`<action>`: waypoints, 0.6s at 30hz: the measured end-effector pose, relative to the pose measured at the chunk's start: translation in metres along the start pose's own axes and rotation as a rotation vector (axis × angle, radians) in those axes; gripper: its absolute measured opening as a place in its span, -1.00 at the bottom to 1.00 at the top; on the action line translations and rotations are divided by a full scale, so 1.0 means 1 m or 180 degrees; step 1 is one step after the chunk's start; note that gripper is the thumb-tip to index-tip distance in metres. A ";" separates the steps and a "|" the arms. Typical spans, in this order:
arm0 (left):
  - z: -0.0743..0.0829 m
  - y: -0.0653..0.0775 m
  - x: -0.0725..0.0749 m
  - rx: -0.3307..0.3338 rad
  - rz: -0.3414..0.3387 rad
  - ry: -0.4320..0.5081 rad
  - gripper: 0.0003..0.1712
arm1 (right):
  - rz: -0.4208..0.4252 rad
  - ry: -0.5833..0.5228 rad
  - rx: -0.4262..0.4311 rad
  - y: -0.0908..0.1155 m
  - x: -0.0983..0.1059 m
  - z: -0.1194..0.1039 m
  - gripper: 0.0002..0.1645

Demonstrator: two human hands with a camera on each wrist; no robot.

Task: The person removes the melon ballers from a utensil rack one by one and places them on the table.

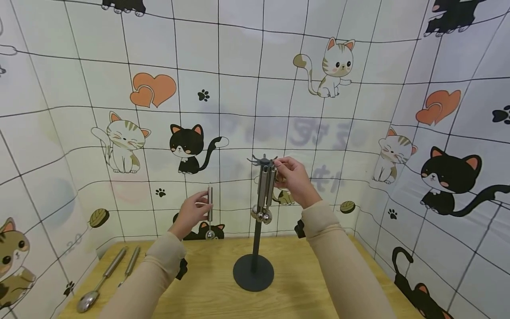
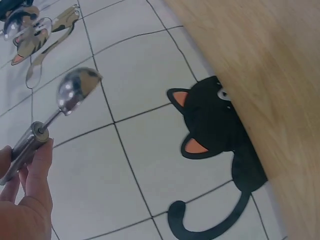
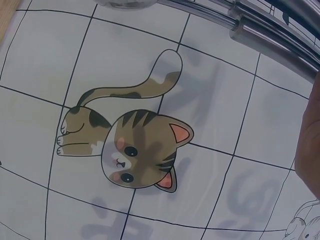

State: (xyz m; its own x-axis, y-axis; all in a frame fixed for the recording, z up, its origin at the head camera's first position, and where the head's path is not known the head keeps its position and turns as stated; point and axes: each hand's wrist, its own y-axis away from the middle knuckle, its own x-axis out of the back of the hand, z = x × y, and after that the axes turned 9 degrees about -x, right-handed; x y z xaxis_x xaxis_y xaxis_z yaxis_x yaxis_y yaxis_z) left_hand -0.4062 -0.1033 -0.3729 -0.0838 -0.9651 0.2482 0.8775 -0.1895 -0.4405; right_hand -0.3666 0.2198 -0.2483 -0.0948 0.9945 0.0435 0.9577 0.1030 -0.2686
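Observation:
My left hand [image 1: 191, 215] pinches the steel handle of a small round-bowled scoop [image 1: 210, 201], its bowl hanging downward, left of a dark utensil stand [image 1: 253, 274]. In the left wrist view the scoop [image 2: 75, 90] shows a shiny half-sphere bowl on a thin neck. Several steel utensils [image 1: 263, 188] hang from the stand's hooks, round bowls at the bottom. At the top of the stand my right hand [image 1: 295, 180] pinches a hook with thumb and finger, beside the hanging handles. The right wrist view catches part of these handles [image 3: 280, 47] and the hand's edge [image 3: 309, 140].
On the wooden table [image 1: 211, 288], at the left, lie a large steel spoon [image 1: 89, 300] and another steel-handled utensil [image 1: 132, 262], partly hidden by my left sleeve. A cat-print cloth [image 1: 239, 53] surrounds the table at the back and sides.

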 end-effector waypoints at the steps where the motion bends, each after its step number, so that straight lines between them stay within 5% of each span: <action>1: -0.004 0.002 0.002 0.0018 0.0002 -0.0019 -0.32 | -0.0003 0.0000 0.0004 0.000 0.001 0.001 -0.70; 18: -0.034 0.025 0.040 0.0228 -0.0214 -0.0163 -0.27 | -0.0039 0.0002 0.0022 -0.001 0.005 0.003 -0.71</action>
State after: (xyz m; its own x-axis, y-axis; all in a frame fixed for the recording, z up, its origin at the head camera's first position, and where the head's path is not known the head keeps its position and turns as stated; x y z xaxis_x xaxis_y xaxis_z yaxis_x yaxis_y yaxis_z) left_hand -0.4038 -0.1525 -0.4034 -0.1211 -0.9397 0.3197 0.9024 -0.2384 -0.3589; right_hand -0.3692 0.2244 -0.2506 -0.1063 0.9932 0.0475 0.9546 0.1153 -0.2748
